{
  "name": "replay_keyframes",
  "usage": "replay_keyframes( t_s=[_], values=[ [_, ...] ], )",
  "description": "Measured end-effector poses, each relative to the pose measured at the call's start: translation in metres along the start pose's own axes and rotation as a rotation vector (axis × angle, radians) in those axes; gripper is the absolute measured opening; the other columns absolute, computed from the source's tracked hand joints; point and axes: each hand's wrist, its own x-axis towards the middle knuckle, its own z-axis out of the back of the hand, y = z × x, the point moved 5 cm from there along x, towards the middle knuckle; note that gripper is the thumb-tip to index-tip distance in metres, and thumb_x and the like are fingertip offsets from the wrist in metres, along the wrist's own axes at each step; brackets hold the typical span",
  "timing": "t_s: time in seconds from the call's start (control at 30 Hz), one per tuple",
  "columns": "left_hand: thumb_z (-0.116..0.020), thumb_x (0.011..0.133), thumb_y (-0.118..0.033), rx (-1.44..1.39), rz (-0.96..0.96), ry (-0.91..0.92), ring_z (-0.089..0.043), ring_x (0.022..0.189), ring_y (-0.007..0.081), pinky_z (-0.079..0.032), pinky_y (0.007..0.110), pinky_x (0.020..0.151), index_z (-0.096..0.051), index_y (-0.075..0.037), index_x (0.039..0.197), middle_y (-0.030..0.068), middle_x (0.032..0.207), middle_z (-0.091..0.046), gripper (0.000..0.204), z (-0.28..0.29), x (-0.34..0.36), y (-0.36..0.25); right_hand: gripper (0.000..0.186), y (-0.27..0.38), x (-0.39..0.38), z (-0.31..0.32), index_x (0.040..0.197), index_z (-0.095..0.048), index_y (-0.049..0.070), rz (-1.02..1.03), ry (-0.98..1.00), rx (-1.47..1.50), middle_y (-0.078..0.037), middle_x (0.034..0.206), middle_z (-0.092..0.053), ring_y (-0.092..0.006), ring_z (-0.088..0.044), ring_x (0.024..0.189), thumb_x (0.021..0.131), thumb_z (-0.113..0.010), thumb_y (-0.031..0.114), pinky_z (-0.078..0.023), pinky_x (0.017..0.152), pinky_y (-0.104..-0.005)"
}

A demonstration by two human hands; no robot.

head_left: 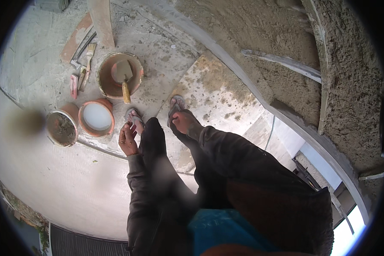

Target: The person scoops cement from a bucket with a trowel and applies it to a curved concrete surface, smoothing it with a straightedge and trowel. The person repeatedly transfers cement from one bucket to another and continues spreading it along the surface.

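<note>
My left hand [129, 138] hangs beside my left leg with loosely curled, parted fingers and nothing visible held. My right hand [183, 121] is over my right foot, its fingers curled under, so whatever they may hold is hidden. Left of my sandalled feet stand an orange bucket of white liquid [97, 116] and a bucket of grey mix [57, 127]. Behind them a wide muddy basin [135, 77] has a trowel with a yellow handle [126, 91] across it. Brushes [90, 52], a red-handled tool [74, 86] and a metal bar [83, 45] lie left of the basin.
Boards [100, 23] lie at the upper left. On the right is a rough plastered surface [281, 34] with pale strips [281, 64] and a long edge curving down. The speckled concrete floor [219, 89] carries my feet. A dark ribbed panel [85, 239] shows at lower left.
</note>
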Motion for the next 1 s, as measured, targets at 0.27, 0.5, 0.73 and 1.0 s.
replay_keyframes(
  t_s=[0.27,0.5,0.73,1.0],
  values=[
    [-0.041,0.107,-0.046,0.160,-0.132,0.140,-0.062,0.120,0.0314,-0.048,0.045,0.100,-0.050,0.001,0.145,0.0202,0.137,-0.059,0.062,0.021,0.103,0.056,0.069,0.146,0.137,-0.036,0.152,-0.040,0.020,0.259,-0.011,-0.336,-0.021,0.138,-0.040,-0.0431,-0.057,0.118,0.092,-0.070,0.035,-0.051,0.088,-0.0525],
    [-0.063,0.102,-0.031,0.469,-0.537,-0.052,-0.050,0.130,0.0302,-0.042,0.042,0.106,-0.036,0.006,0.150,0.0211,0.146,-0.049,0.066,0.029,0.240,0.041,0.050,0.183,0.242,-0.083,0.148,-0.047,0.017,0.015,0.002,-0.338,-0.023,0.151,-0.043,-0.0433,-0.057,0.125,0.102,-0.051,0.036,-0.047,0.102,-0.0557],
    [-0.072,0.095,-0.030,0.809,-0.427,0.205,-0.061,0.120,0.0328,-0.044,0.039,0.104,-0.045,0.012,0.136,0.0260,0.128,-0.063,0.065,-0.014,0.312,-0.003,0.055,0.156,0.214,0.034,0.136,-0.032,0.004,0.336,0.208,-0.179,-0.019,0.086,-0.066,-0.0322,-0.068,0.083,0.092,-0.055,0.028,-0.050,0.078,-0.0463],
    [-0.076,0.088,-0.027,0.860,-0.557,0.430,-0.062,0.055,0.0161,-0.051,0.033,0.045,-0.058,0.002,0.085,0.0083,0.068,-0.064,0.034,-0.061,0.303,-0.053,0.050,0.160,0.208,0.180,0.134,-0.040,-0.004,0.618,-0.173,0.802,-0.006,0.088,-0.056,-0.0128,-0.058,0.059,0.091,-0.062,0.012,-0.049,0.051,-0.0293]
  ],
)
